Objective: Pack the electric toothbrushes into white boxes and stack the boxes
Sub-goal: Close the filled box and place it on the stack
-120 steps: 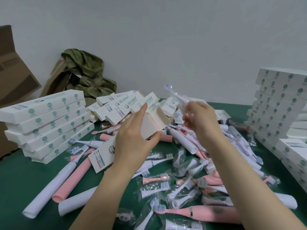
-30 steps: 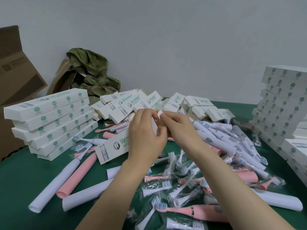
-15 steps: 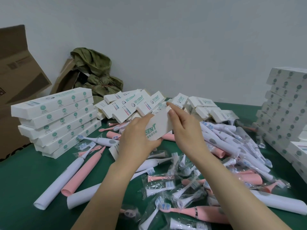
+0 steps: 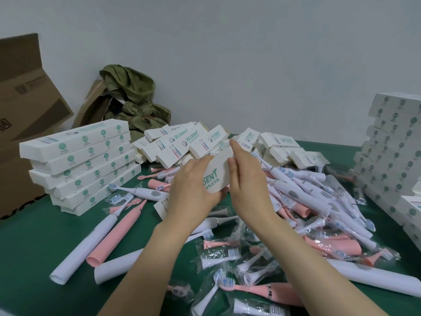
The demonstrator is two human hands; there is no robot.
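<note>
I hold a long white box (image 4: 216, 176) with green lettering above the green table (image 4: 29, 252). My left hand (image 4: 193, 190) grips its middle from below and the left side. My right hand (image 4: 246, 179) lies against its upper right end, fingers fairly straight along the box. Below and to the right lies a heap of white and pink electric toothbrushes (image 4: 303, 197) and bagged brush heads (image 4: 227, 252). A neat stack of packed white boxes (image 4: 79, 165) stands at the left.
Loose empty white boxes (image 4: 182, 144) are piled behind my hands. A tall stack of white boxes (image 4: 394, 160) rises at the right edge. A brown carton (image 4: 25, 106) stands at the far left, a green cloth bundle (image 4: 134, 99) against the wall.
Four seconds ago my right hand held a bagged toothbrush above the open box. Since then both hands came together at the box end, and the box is now shut and tilted up between them.
</note>
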